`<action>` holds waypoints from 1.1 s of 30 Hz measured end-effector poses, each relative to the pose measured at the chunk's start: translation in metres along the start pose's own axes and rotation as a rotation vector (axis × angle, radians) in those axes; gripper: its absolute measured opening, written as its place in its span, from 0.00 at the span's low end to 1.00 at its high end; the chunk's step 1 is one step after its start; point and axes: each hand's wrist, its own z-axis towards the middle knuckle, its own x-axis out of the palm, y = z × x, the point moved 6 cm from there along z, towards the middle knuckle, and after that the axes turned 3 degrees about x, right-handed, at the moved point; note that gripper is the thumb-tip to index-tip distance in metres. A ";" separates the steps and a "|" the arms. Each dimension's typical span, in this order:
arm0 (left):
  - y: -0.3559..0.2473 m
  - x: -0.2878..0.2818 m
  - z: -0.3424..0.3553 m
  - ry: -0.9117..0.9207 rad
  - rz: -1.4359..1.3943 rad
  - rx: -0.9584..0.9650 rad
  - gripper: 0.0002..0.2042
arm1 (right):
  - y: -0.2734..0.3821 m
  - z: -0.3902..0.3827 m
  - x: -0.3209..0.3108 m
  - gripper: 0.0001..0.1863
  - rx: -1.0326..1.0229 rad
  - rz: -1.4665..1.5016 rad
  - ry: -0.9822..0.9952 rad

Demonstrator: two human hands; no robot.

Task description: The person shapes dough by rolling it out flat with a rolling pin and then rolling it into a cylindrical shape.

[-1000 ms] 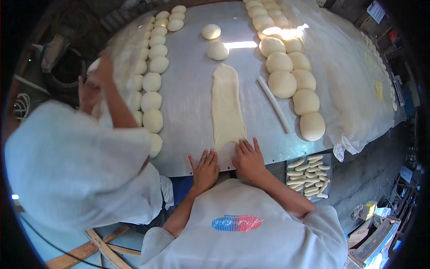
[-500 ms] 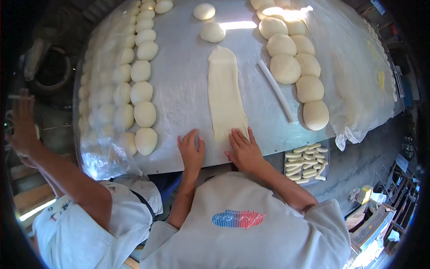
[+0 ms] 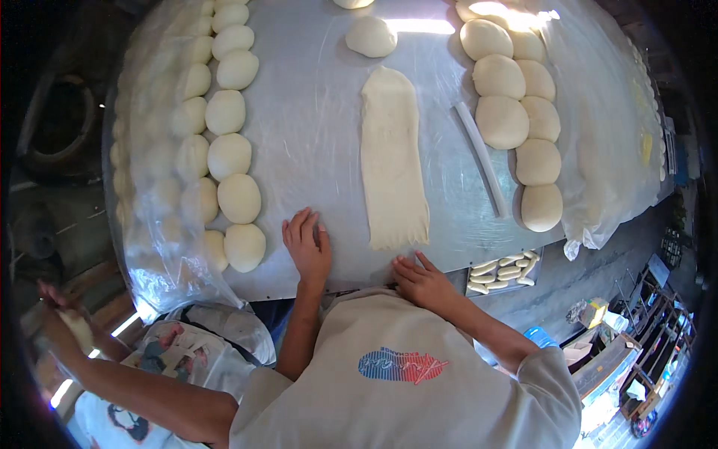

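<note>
A long flattened strip of dough [image 3: 393, 157] lies on the metal table [image 3: 307, 142], its near end ragged. My right hand [image 3: 425, 283] is just below that near end at the table's front edge, apart from the dough, fingers loosely stretched and holding nothing. To the left of the strip, my left hand [image 3: 305, 245] rests by the table edge with fingers apart and nothing in it. Beyond the strip's far end sits a round dough ball [image 3: 371, 37]. A pale rod [image 3: 480, 161] lies to the right of the strip.
Rows of dough balls [image 3: 229, 156] line the left side under plastic sheeting [image 3: 168, 224]; more balls [image 3: 501, 122] stand at right. A tray of small dough rolls [image 3: 502, 271] is below the right front edge. A co-worker's hands [image 3: 63, 318] are at far left, around something pale.
My right hand has come off the near end of the dough strip and drawn back toward me. My left hand stays near the edge. The co-worker's hands have dropped lower.
</note>
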 end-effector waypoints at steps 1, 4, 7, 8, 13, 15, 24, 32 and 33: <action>0.003 0.001 0.005 0.011 -0.001 -0.007 0.13 | 0.002 0.003 -0.007 0.22 -0.040 0.026 0.005; 0.006 0.007 0.024 0.029 0.008 0.018 0.14 | 0.006 0.025 -0.019 0.21 -0.097 0.083 0.056; 0.006 0.017 0.061 0.000 -0.054 0.040 0.14 | 0.007 0.023 -0.015 0.18 -0.149 0.159 0.089; 0.004 0.022 0.074 -0.015 -0.085 0.060 0.14 | 0.006 0.020 -0.013 0.15 -0.170 0.213 0.092; -0.023 0.057 0.149 0.008 -0.233 0.158 0.15 | -0.051 0.094 -0.071 0.20 0.042 0.381 -0.122; -0.040 0.073 0.190 -0.003 -0.244 0.193 0.15 | -0.098 0.138 -0.096 0.19 0.110 0.393 -0.426; -0.075 0.134 0.293 0.323 0.137 0.206 0.13 | -0.220 0.259 -0.136 0.09 0.276 -0.050 -0.662; -0.078 0.110 0.247 0.165 0.000 0.717 0.10 | -0.218 0.207 -0.129 0.06 0.125 -0.024 -0.698; -0.081 0.108 0.246 0.169 0.001 0.721 0.10 | -0.214 0.206 -0.134 0.06 0.129 -0.021 -0.701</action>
